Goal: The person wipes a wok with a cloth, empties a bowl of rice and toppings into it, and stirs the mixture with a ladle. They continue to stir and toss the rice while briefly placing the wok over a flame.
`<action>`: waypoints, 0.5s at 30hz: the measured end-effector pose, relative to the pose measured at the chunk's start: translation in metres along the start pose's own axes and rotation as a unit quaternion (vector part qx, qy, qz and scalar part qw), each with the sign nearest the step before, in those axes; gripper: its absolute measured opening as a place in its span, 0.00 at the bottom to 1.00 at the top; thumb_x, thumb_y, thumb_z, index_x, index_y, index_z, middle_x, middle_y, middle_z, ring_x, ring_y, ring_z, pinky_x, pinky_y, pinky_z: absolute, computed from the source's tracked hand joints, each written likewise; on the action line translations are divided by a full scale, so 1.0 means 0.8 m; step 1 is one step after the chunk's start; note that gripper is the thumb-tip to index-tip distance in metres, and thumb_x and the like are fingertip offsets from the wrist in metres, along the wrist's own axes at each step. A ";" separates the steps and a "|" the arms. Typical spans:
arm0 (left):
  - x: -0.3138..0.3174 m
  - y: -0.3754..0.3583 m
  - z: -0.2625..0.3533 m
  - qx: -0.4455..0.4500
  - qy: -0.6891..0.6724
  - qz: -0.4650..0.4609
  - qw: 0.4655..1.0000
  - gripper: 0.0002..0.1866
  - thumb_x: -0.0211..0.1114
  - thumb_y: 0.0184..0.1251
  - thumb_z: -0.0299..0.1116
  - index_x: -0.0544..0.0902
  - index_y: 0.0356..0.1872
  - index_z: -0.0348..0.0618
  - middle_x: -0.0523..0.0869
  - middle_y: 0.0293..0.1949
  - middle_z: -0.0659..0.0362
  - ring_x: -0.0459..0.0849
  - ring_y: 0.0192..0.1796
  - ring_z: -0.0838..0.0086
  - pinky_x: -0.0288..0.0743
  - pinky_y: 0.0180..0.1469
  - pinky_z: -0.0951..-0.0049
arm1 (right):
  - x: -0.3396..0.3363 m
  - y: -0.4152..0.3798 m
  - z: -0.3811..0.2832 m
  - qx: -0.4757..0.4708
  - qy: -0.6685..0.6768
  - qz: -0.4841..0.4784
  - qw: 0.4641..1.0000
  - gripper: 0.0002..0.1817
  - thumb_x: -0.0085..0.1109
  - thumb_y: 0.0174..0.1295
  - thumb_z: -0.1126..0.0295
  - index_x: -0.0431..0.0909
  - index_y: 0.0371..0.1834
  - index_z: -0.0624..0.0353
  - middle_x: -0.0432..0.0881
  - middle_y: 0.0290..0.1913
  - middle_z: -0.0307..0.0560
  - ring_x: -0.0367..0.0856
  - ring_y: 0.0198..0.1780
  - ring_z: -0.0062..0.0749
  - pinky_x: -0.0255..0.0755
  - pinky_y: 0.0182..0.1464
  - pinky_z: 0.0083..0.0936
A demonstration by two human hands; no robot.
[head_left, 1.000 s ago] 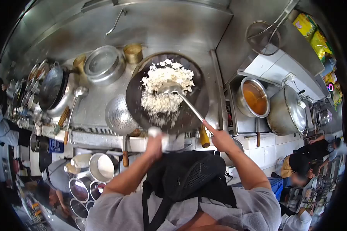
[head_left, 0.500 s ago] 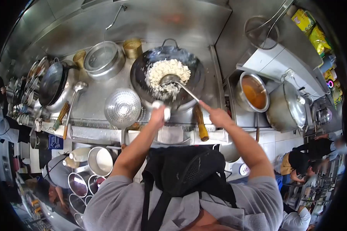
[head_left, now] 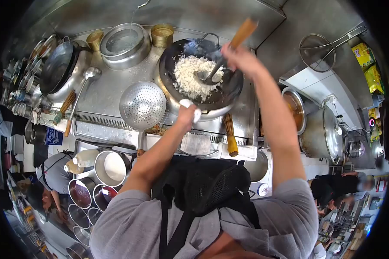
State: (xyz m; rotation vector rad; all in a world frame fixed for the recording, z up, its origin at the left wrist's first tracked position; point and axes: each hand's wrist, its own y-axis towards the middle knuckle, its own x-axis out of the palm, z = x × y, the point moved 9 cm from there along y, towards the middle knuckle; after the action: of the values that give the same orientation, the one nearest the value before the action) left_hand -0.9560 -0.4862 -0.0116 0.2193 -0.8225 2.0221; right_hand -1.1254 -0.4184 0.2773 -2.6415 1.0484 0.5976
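Note:
My left hand (head_left: 186,117) is closed around a folded white cloth (head_left: 196,113) at the near rim of a dark wok (head_left: 234,88). White rice (head_left: 188,71) lies loose in the middle of the wok. Over the wok's right side, my right hand (head_left: 240,59) grips a ladle (head_left: 212,77) low on its shaft. The wooden handle end sticks up beyond the fist, and the bowl rests in the rice. Left of the wok sits a round perforated strainer (head_left: 142,105).
A bamboo brush (head_left: 231,138) lies near the front edge. Metal pots (head_left: 124,45) and a brass-coloured tin (head_left: 162,35) stand behind. Another ladle (head_left: 90,73) is at left. A lidded pot (head_left: 322,131) stands right. Co-workers (head_left: 56,175) are at both sides.
My right hand has moved up and forward, and the ladle has swung from a low slant to steeply raised. The rice has shifted within the wok. The whole view has shifted slightly.

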 end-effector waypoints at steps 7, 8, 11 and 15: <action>0.005 -0.127 0.053 -0.098 -0.097 -0.005 0.990 0.07 0.59 0.62 0.26 0.76 0.40 0.37 0.80 0.29 0.57 0.81 0.27 0.69 0.74 0.25 0.67 | -0.177 -0.104 -0.240 -0.339 0.267 0.141 0.891 0.13 0.55 0.65 0.74 0.69 0.21 0.55 0.72 0.21 0.38 0.70 0.24 0.22 0.68 0.32 0.31; 0.016 -0.096 0.052 -0.105 -0.046 -0.016 0.993 0.06 0.59 0.62 0.27 0.76 0.39 0.37 0.80 0.28 0.58 0.80 0.25 0.69 0.73 0.24 0.66 | -0.164 -0.102 -0.221 -0.327 0.250 0.262 0.873 0.12 0.55 0.66 0.73 0.68 0.23 0.56 0.71 0.20 0.37 0.70 0.22 0.22 0.68 0.29 0.30; 0.002 -0.003 0.009 -0.028 0.031 -0.012 0.999 0.06 0.59 0.63 0.30 0.77 0.36 0.39 0.79 0.26 0.59 0.78 0.23 0.70 0.71 0.22 0.66 | -0.050 -0.026 -0.080 -0.072 0.006 0.492 0.868 0.10 0.57 0.66 0.69 0.68 0.30 0.58 0.70 0.17 0.37 0.67 0.17 0.21 0.63 0.19 0.24; -0.055 -0.071 0.001 0.033 0.024 -0.023 0.999 0.13 0.59 0.63 0.27 0.76 0.49 0.38 0.82 0.38 0.57 0.82 0.37 0.71 0.77 0.38 0.69 | -0.052 0.015 -0.074 -0.185 0.228 0.352 0.889 0.11 0.64 0.62 0.72 0.68 0.33 0.57 0.68 0.17 0.35 0.67 0.16 0.20 0.62 0.18 0.22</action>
State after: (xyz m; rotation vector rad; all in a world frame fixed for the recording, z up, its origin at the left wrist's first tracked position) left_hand -0.8855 -0.4967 -0.0042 0.2252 -0.7162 2.0045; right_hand -1.1439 -0.4233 0.3479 -2.7274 2.2922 0.3057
